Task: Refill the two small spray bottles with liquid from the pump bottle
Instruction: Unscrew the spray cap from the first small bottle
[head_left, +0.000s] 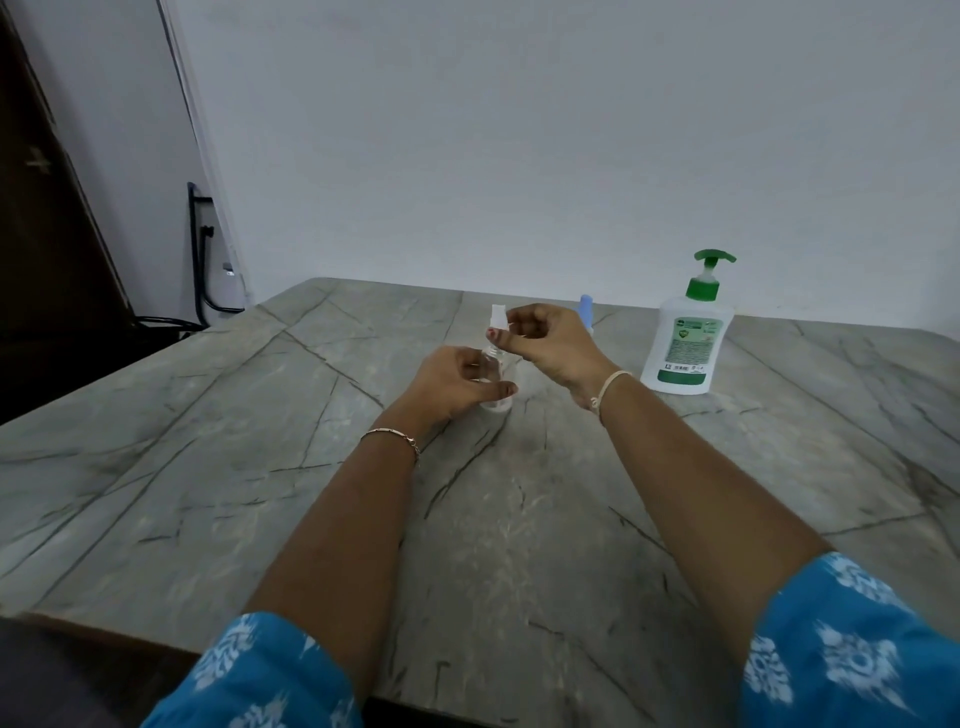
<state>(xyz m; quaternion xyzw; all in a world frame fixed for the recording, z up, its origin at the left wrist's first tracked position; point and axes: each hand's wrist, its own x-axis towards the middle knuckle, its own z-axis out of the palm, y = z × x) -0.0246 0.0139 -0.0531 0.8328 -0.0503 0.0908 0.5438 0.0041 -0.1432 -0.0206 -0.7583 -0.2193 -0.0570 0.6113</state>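
A small clear spray bottle (500, 370) stands on the marble table, and my left hand (457, 382) grips its body. My right hand (545, 340) pinches the bottle's white spray head (497, 318) at the top. Behind my right hand a second small bottle with a blue cap (585, 307) shows only partly. The white pump bottle (684, 345) with a green pump and label stands upright at the right, apart from both hands.
The grey veined marble table (311, 467) runs up to a white wall. Past its left edge stand a dark metal frame (200, 249) and a dark door. Blue patterned sleeves cover my upper arms.
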